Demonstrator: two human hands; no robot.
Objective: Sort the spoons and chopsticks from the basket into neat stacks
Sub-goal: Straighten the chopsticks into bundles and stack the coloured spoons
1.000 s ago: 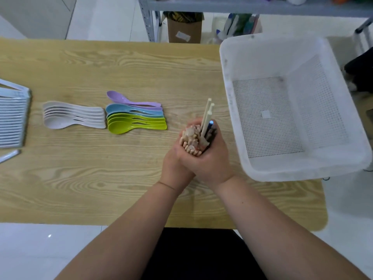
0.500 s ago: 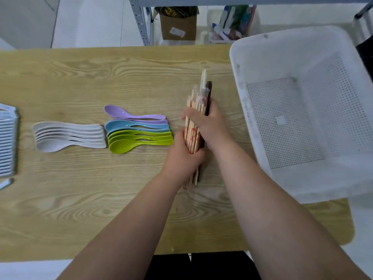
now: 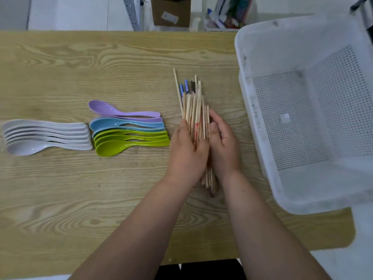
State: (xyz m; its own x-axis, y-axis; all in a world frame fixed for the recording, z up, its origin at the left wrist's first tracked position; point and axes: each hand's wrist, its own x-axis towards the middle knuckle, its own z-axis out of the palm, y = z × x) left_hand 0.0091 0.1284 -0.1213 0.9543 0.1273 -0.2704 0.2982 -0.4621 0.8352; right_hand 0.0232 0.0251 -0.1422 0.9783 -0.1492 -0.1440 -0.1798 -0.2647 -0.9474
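A bundle of wooden chopsticks (image 3: 194,110), a few with blue or dark ends, lies lengthwise on the wooden table (image 3: 80,188), pointing away from me. My left hand (image 3: 186,152) cups its left side and my right hand (image 3: 223,144) presses on its right side, so the bundle is held between both. One thin stick sticks out at the far left of the bundle. Left of the hands lie stacked coloured spoons (image 3: 129,129), purple, blue and green, and a stack of white spoons (image 3: 46,136). The white perforated basket (image 3: 262,122) stands at the right with nothing in it.
The basket overhangs the table's right front corner. Beyond the table's far edge stand a metal shelf leg (image 3: 132,13), a cardboard box (image 3: 170,12) and a container of items (image 3: 226,15) on the floor.
The bundle went from upright in both fists to lying flat on the table. My hands have loosened from a tight grip to cupping its sides, and the sticks have fanned out a little.
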